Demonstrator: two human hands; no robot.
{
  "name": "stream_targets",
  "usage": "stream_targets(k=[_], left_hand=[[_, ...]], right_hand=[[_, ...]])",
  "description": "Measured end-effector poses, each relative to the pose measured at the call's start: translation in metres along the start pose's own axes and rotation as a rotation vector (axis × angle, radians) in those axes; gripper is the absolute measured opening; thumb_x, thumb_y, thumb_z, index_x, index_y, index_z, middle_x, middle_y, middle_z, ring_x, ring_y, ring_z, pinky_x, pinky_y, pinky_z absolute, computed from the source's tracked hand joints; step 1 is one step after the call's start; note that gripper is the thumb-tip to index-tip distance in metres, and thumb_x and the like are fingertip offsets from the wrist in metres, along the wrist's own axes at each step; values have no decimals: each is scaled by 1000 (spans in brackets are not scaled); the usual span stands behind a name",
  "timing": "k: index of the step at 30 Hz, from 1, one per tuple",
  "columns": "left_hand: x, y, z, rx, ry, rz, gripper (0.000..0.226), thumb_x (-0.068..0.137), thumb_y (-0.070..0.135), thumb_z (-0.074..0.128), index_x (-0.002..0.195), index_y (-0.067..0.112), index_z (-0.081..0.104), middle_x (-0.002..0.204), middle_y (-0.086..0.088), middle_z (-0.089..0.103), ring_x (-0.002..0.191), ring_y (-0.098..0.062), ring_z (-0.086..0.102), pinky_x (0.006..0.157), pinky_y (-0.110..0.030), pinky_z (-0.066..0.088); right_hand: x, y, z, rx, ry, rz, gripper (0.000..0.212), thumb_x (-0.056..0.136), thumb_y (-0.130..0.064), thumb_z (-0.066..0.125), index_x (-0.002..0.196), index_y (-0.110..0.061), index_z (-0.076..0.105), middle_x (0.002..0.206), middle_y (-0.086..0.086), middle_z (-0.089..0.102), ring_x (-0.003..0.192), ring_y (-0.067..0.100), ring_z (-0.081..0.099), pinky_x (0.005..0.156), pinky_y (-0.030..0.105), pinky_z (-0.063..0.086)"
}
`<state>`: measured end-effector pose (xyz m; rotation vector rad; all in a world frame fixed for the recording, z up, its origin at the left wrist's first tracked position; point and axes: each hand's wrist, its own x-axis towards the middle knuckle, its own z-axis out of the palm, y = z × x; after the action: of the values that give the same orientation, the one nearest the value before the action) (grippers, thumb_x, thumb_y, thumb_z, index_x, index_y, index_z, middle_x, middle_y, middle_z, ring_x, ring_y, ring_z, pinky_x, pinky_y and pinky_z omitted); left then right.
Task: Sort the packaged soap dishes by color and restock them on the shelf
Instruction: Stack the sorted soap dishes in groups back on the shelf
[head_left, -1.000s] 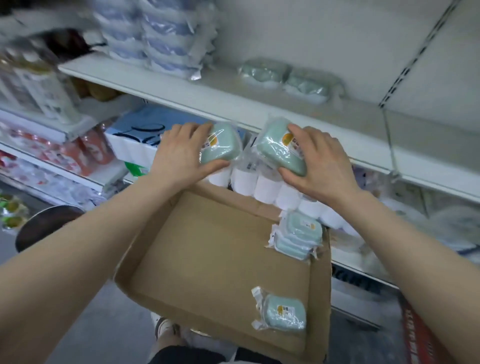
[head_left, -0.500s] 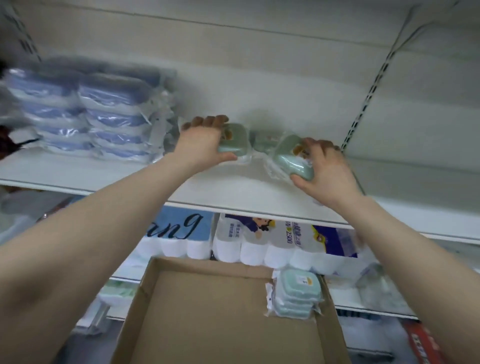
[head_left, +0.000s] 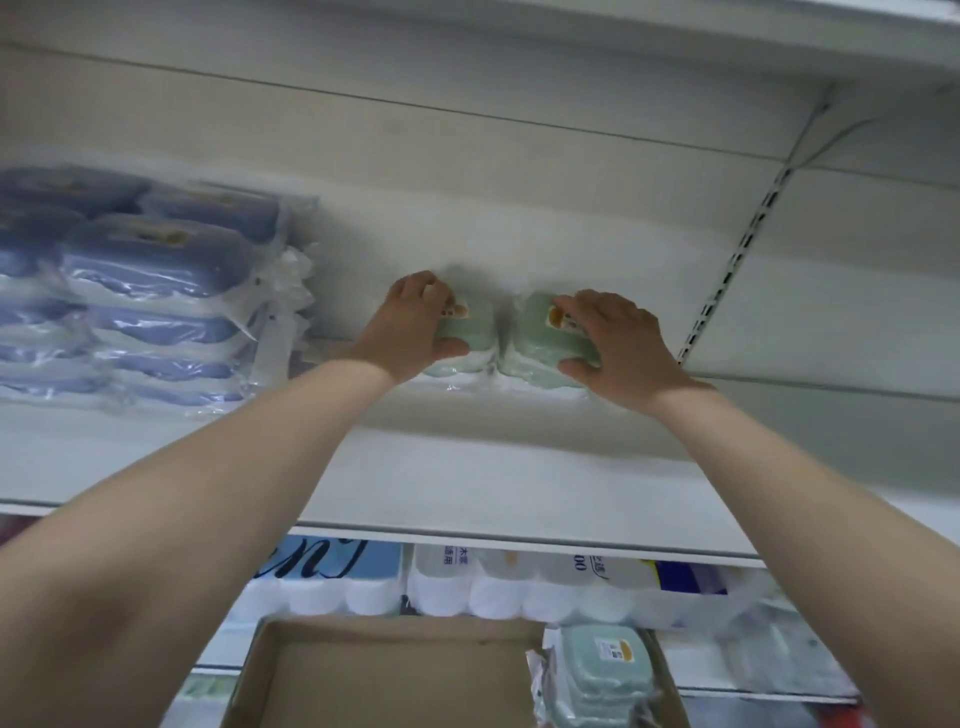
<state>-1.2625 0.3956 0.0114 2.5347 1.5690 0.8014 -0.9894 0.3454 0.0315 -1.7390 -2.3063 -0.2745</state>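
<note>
I noted glossy, crinkled plastic wrap on green soap dishes (head_left: 540, 340); matt white shelf (head_left: 467, 467); matt brown cardboard box (head_left: 395, 675).

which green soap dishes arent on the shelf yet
The green stack in the cardboard box at bottom; the two under the left hand and right hand sit on the shelf.

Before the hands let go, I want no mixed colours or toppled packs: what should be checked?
1. Left hand grip on its plastic-wrapped green soap dish: ok.
2. Right hand grip on the second wrapped green soap dish: ok.
3. Both sit on green packs already lying on the white shelf: ok.
4. Stacked wrapped blue soap dishes kept apart, to the left: ok.
5. Stacks steady once released: cannot tell.
6. Green dishes left in the cardboard box: not ok, more to shelve.
</note>
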Motion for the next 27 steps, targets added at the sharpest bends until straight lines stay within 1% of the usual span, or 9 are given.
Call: stream_targets(k=[1,3,7,12,15,18,20,23,27], left_hand=[[0,-3,3,19,26,8,53,76,34,79,120,11,61,133,-18,47,128,-39,39,108,-40,32],[0,-4,7,93,89,13,47,79,39,76,121,20,65,132,-18,48,126,-42,40,104,-50,39],[-3,6,12,203,68,-30,49,90,42,62,135,27,54,130,-10,49,120,-39,40,97,-47,42],[1,3,29,190,114,-4,40,89,31,64,127,20,62,121,-18,57,115,-45,49,99,-53,43],[3,5,31,202,106,-10,42,92,39,48,127,22,62,124,-18,56,118,-46,48,102,-53,41],[4,7,31,269,60,-32,44,99,40,45,141,30,48,142,-11,43,134,-39,32,112,-49,26],[3,11,30,317,37,-54,46,102,41,38,147,35,34,150,-5,32,141,-33,21,116,-50,17],[-1,17,22,393,-57,-81,49,104,40,28,151,36,19,157,-4,21,147,-32,8,119,-51,7],[-12,28,12,437,-54,-74,54,103,40,31,153,28,17,158,-3,21,148,-31,8,120,-47,3]], right_hand=[[4,-1,5,-1,-28,-2,64,90,-37,62,147,-35,33,153,-2,33,141,30,27,108,47,27],[8,-1,18,-29,-30,0,57,95,-35,57,147,-37,36,154,-4,33,142,31,26,107,48,31],[8,0,39,26,91,4,51,95,-24,58,144,-28,45,140,9,45,125,37,42,98,51,44],[12,-3,60,79,86,65,50,100,-29,34,149,-22,39,147,17,37,133,46,32,113,53,31],[14,-7,67,56,51,96,60,98,-45,19,152,-24,31,152,16,32,139,45,26,116,53,23],[15,-6,65,36,16,89,62,96,-48,22,153,-24,29,152,17,31,139,46,26,114,56,25],[13,-7,61,25,30,95,58,99,-44,31,153,-25,28,154,16,29,140,45,24,113,56,29],[12,-10,54,3,13,93,58,101,-35,43,155,-28,21,158,10,20,146,38,14,112,52,27],[8,-5,35,-36,-52,57,61,101,-40,42,155,-33,16,159,7,18,146,34,16,114,47,24]])
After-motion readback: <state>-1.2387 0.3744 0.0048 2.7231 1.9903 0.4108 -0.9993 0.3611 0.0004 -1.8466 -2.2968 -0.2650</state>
